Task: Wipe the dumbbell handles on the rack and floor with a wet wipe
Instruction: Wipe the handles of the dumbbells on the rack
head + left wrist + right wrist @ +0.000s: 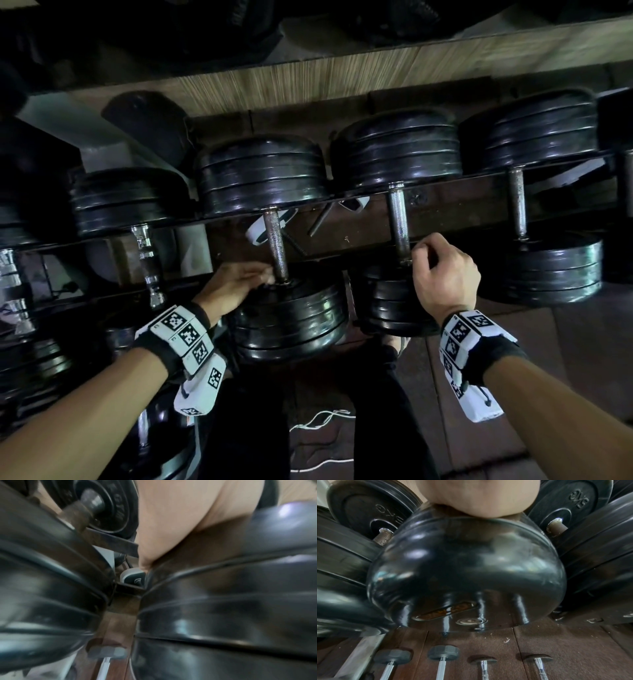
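Several black plate dumbbells lie across a dark rack point(445, 209). My left hand point(236, 286) reaches to the foot of a rusty knurled handle point(275, 240), where it meets the near plates point(294, 322). The plates hide how its fingers curl. My right hand point(442, 274) is curled in a fist round the lower end of the neighbouring steel handle point(397, 216). No wet wipe shows in any view. In the left wrist view only my palm point(171, 513) shows against a plate point(223, 601). The right wrist view has my hand point(479, 497) above a plate point(467, 568).
More dumbbells flank these: one with a grey handle point(516, 205) on the right, a chrome one point(147, 250) on the left. Small chrome-handled dumbbells point(441, 666) stand on the brown floor below. A white device point(255, 236) lies under the rack. A wooden ledge point(342, 75) runs behind.
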